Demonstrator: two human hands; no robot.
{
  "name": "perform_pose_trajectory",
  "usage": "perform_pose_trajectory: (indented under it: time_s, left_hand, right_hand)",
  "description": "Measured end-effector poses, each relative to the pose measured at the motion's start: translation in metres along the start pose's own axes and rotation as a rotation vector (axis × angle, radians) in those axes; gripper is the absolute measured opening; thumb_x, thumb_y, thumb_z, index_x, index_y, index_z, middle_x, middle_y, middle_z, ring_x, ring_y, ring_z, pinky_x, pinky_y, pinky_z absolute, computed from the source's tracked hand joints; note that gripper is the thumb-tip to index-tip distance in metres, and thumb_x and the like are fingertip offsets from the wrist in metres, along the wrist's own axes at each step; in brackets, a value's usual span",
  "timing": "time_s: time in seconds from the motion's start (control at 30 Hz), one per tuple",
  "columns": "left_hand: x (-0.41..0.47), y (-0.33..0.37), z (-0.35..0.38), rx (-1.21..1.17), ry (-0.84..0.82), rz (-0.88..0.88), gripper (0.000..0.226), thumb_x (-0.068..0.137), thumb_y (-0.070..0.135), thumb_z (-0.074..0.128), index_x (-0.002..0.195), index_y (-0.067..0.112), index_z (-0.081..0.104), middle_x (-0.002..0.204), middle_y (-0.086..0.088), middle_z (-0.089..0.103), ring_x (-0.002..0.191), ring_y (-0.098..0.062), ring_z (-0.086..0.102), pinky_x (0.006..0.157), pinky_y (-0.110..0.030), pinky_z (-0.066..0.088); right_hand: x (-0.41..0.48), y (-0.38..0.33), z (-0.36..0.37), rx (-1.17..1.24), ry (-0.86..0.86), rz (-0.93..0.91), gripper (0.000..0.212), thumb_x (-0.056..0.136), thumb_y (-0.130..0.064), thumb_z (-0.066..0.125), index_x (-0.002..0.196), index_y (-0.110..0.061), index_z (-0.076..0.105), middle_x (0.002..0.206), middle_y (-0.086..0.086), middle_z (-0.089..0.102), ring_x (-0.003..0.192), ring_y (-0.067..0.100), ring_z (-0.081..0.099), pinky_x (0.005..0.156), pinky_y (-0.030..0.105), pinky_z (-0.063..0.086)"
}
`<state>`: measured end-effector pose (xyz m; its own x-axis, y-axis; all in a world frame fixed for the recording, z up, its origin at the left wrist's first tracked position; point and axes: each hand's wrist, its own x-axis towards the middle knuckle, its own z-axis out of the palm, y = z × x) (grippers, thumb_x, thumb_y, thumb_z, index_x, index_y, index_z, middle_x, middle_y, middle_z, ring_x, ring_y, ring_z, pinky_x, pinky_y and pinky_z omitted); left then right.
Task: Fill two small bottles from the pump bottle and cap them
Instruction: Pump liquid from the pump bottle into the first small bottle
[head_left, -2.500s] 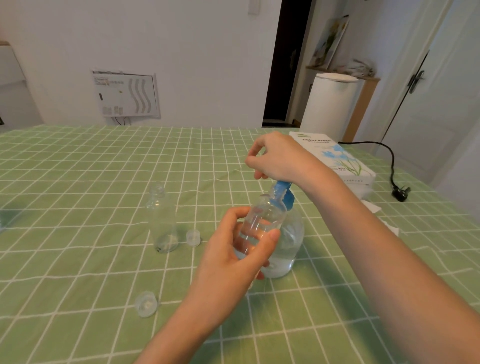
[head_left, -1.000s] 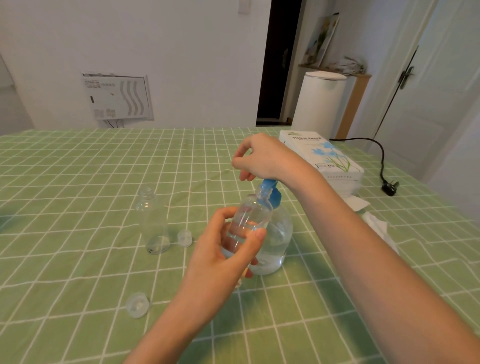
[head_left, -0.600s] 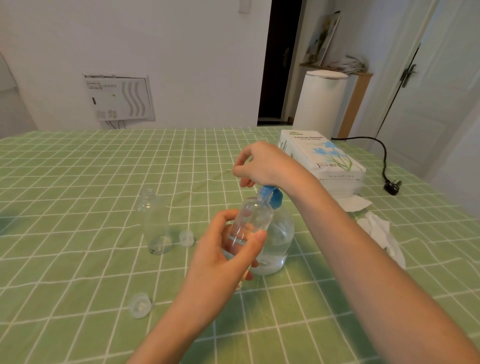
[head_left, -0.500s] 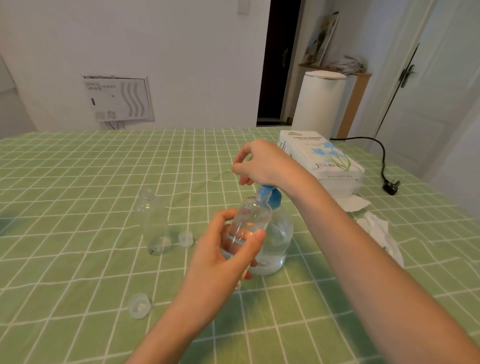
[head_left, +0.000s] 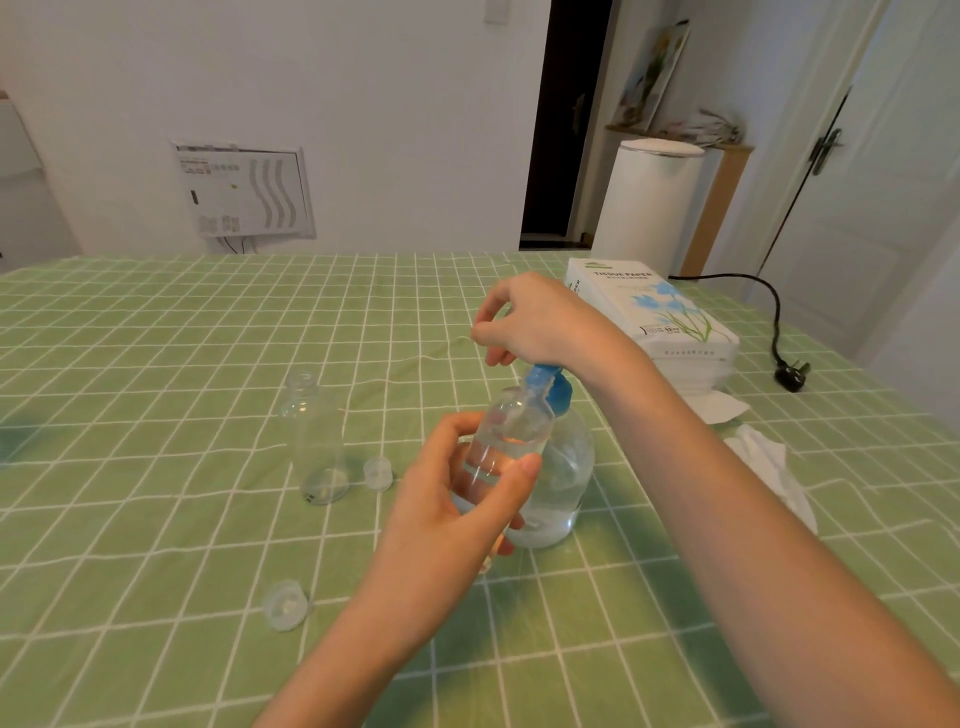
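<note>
My left hand (head_left: 447, 525) grips a small clear bottle (head_left: 511, 436), tilted, its open neck under the blue pump spout (head_left: 545, 387). Some clear liquid shows inside it. My right hand (head_left: 540, 325) rests on top of the blue pump head of the clear pump bottle (head_left: 563, 483), which stands on the table behind the small bottle. A second small clear bottle (head_left: 317, 441) stands upright and uncapped to the left. One clear cap (head_left: 377, 474) lies beside it, another cap (head_left: 284, 604) lies nearer the front.
A green checked cloth (head_left: 156, 545) covers the table. A white tissue pack (head_left: 654, 322) lies at the back right, crumpled tissues (head_left: 769, 462) in front of it. A black cord and plug (head_left: 789, 371) trail at the right edge.
My right hand has kept bobbing on the pump head, dipping and rising slightly. The small bottle stays under the spout in my left hand. The view has shifted a little.
</note>
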<state>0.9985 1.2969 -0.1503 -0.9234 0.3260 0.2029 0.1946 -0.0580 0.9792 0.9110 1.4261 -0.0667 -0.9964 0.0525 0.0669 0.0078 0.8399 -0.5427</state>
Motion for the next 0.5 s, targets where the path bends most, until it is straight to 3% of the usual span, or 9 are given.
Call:
perform_pose_trajectory:
  time_s: [0.17, 0.5]
  left_hand:
    - [-0.0006, -0.0021, 0.0, 0.013, 0.004, -0.012, 0.04, 0.066, 0.046, 0.063, 0.1, 0.026, 0.059, 0.07, 0.007, 0.066, 0.058, -0.006, 0.062, 0.05, -0.019, 0.051]
    - [0.0002, 0.0017, 0.0003, -0.009, -0.007, 0.01, 0.037, 0.064, 0.048, 0.062, 0.098, 0.032, 0.058, 0.083, 0.004, 0.069, 0.061, -0.005, 0.061, 0.05, -0.018, 0.05]
  right_hand:
    - [0.0004, 0.0033, 0.0037, 0.022, 0.0, 0.015, 0.012, 0.09, -0.019, 0.056, 0.097, -0.013, 0.064, 0.069, -0.003, 0.068, 0.086, 0.019, 0.071, 0.071, 0.023, 0.051]
    - [0.0012, -0.0017, -0.0043, 0.005, 0.075, -0.032, 0.011, 0.089, -0.023, 0.055, 0.096, -0.017, 0.063, 0.078, 0.002, 0.073, 0.085, 0.019, 0.071, 0.071, 0.026, 0.054]
